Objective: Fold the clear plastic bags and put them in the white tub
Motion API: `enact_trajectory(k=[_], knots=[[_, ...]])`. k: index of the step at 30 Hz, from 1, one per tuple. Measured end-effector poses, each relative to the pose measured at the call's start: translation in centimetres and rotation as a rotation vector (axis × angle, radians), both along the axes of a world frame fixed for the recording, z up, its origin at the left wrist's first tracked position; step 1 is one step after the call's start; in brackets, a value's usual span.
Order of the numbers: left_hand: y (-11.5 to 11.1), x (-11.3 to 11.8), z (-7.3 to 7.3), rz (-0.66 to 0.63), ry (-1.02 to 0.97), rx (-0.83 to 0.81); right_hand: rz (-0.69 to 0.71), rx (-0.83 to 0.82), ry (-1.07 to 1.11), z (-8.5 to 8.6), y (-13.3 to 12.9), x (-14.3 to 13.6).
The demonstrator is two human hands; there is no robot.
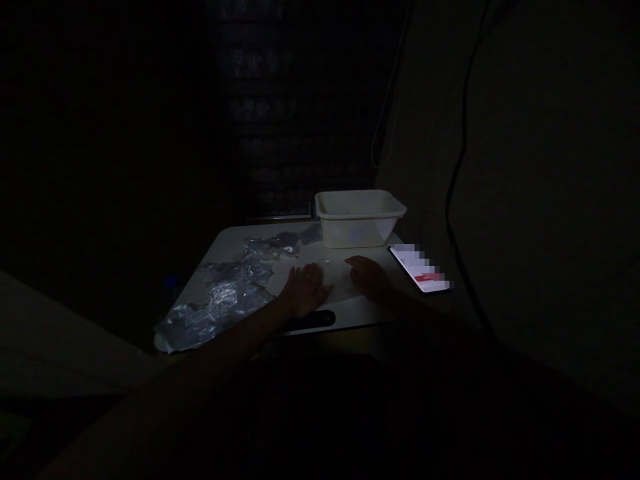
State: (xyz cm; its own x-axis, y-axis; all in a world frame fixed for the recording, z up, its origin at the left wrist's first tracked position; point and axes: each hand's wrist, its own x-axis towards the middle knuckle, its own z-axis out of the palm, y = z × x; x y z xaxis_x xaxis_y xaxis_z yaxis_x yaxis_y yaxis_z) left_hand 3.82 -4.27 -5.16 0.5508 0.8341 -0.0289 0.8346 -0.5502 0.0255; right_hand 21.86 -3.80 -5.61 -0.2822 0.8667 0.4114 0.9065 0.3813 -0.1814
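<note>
Low light leaves much of the scene dim. On a white board (310,255), my left hand (304,290) lies flat with its fingers stretched out. It presses on the left part of a thin clear plastic sheet or bag (337,279), whose outline is faint. At the right side of that plastic is my right hand (370,277), fingers slightly curved and thumb apart, with nothing visible held in it. Several crumpled clear plastic bags (225,293) are spread over the board left of my left hand.
A white plastic tub (357,230) stands at the board's back right. A lit phone (413,263) lies to the right of my right hand. The board has a dark handle slot (320,319) at its near edge. A black cable (463,133) hangs along the right wall.
</note>
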Motion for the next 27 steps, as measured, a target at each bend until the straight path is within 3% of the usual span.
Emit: enact_trajectory(k=[4,9,13,20,23,27], knots=[[0.4,0.2,-0.4,0.004,0.023,0.033,0.145,0.024,-0.152,-1.2,0.4,-2.0],[-0.2,0.0,-1.4,0.038,0.063,0.069,0.070,-0.029,-0.257,-2.6,0.0,-2.2],[-0.4,-0.1,-1.2,0.085,0.071,0.074,-0.028,-0.017,-0.283,-3.1,-0.4,-0.8],[0.5,-0.8,0.0,0.111,0.020,0.107,-0.069,-0.031,-0.347,-1.7,-0.3,2.5],[0.5,-0.6,-0.2,0.074,-0.009,0.097,-0.132,-0.041,-0.267,-0.9,0.2,1.5],[0.0,0.1,-1.2,0.040,-0.003,0.101,0.015,-0.045,-0.230,-1.2,0.4,-1.3]])
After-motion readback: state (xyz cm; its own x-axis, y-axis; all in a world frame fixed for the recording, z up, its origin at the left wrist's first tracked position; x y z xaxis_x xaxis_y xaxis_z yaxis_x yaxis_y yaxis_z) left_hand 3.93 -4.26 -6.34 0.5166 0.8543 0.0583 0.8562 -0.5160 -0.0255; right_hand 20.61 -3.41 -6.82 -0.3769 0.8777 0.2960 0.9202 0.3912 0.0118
